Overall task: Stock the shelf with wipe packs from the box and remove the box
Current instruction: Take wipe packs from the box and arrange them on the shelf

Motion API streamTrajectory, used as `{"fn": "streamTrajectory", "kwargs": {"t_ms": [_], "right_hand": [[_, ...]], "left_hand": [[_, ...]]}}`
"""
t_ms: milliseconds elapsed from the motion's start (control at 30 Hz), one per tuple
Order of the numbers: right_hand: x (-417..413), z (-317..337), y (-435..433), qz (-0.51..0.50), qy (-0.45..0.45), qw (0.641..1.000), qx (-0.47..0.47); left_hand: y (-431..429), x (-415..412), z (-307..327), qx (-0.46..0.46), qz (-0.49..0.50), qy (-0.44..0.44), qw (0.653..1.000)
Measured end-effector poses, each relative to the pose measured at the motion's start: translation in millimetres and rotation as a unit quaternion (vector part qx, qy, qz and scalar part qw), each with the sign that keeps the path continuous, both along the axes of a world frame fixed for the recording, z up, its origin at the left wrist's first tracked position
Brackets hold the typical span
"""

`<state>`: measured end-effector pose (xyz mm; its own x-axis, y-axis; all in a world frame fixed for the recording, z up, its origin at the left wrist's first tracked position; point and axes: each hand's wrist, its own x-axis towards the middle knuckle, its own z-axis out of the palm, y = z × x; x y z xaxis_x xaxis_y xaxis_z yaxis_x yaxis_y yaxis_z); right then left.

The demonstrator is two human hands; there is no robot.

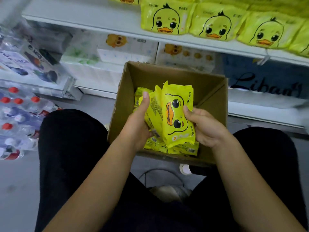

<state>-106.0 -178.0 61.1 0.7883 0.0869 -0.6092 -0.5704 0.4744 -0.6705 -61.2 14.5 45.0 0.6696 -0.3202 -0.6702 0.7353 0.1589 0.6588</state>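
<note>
Both hands clasp a bunch of wipe packs (177, 114) over the box (207, 91): left hand (139, 123) and right hand (205, 126) curled round them. More packs below; the shelf (117, 22) is partly stocked, so midway.

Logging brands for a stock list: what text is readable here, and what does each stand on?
"Libang": script on the dark blue pack at right.
"OKOK", roughly: top edge of the front one of the held wipe packs; same mark, blurrier, on the shelf packs.
Chinese characters, barcodes and the print on the plastic-wrapped packs: too blurred to read.
</note>
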Motion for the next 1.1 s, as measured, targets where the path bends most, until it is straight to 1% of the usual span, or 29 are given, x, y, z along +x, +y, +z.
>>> {"fn": "streamTrajectory", "kwargs": {"t_ms": [33, 100, 167, 233, 267, 300, 367, 433, 467, 533, 567, 600, 667, 700, 733, 800, 833, 900, 967, 1000, 1033, 1100], "right_hand": [[-7, 3, -1, 0.000, -0.006, 1.000, 0.004], [-17, 8, -2, -0.012, -0.012, 1.000, -0.003], [-23, 8, -6, -0.029, -0.006, 0.999, -0.013], [-28, 7, -12, -0.047, -0.006, 0.999, -0.013], [-30, 7, -15, -0.050, -0.008, 0.999, -0.010], [-32, 7, -18, -0.047, -0.013, 0.999, -0.009], [-35, 7, -21, -0.024, -0.022, 0.999, -0.021], [-37, 8, -20, 0.022, -0.031, 0.998, -0.044], [-38, 8, -18, 0.048, -0.036, 0.997, -0.057], [-41, 9, -15, 0.099, -0.047, 0.990, -0.086], [-42, 9, -14, 0.122, -0.054, 0.985, -0.106], [-43, 10, -14, 0.144, -0.060, 0.980, -0.122], [-45, 10, -13, 0.171, -0.065, 0.975, -0.124], [-46, 10, -14, 0.175, -0.066, 0.975, -0.120], [-45, 8, -14, 0.168, -0.067, 0.976, -0.123], [-44, 4, -18, 0.121, -0.072, 0.980, -0.142], [-42, 3, -20, 0.089, -0.070, 0.983, -0.147], [-40, 6, -24, 0.032, -0.059, 0.990, -0.126], [-39, 8, -24, -0.013, -0.040, 0.995, -0.089], [-39, 7, -21, -0.034, -0.036, 0.995, -0.091], [-39, 7, -15, -0.059, -0.035, 0.992, -0.109], [-40, 1, -2, -0.114, -0.046, 0.974, -0.189]], "left_hand": [[-1, -8, -1, -0.031, 0.003, 0.005, 0.999], [-2, -19, -1, -0.020, 0.041, -0.010, 0.999], [-2, -25, 2, 0.049, 0.074, -0.031, 0.996], [2, -23, 3, 0.137, 0.097, -0.093, 0.982], [7, -21, 2, 0.172, 0.106, -0.138, 0.969], [13, -22, 3, 0.198, 0.101, -0.187, 0.957], [21, -24, 6, 0.252, 0.039, -0.277, 0.927], [21, -30, 15, 0.276, -0.023, -0.322, 0.905], [17, -34, 24, 0.275, -0.035, -0.317, 0.907], [6, -39, 44, 0.235, -0.030, -0.246, 0.940], [4, -42, 51, 0.221, -0.047, -0.210, 0.951], [2, -45, 57, 0.220, -0.081, -0.199, 0.952], [-1, -51, 63, 0.223, -0.141, -0.240, 0.934], [-2, -55, 63, 0.225, -0.151, -0.264, 0.926], [-3, -58, 61, 0.225, -0.149, -0.281, 0.921], [-3, -61, 52, 0.246, -0.115, -0.299, 0.915], [-3, -61, 48, 0.266, -0.087, -0.301, 0.912], [-3, -63, 45, 0.294, -0.012, -0.296, 0.909], [-3, -64, 42, 0.280, 0.056, -0.274, 0.918], [-2, -64, 40, 0.265, 0.077, -0.264, 0.924], [-3, -65, 40, 0.250, 0.087, -0.259, 0.929], [-3, -66, 39, 0.230, 0.091, -0.248, 0.937]]}}
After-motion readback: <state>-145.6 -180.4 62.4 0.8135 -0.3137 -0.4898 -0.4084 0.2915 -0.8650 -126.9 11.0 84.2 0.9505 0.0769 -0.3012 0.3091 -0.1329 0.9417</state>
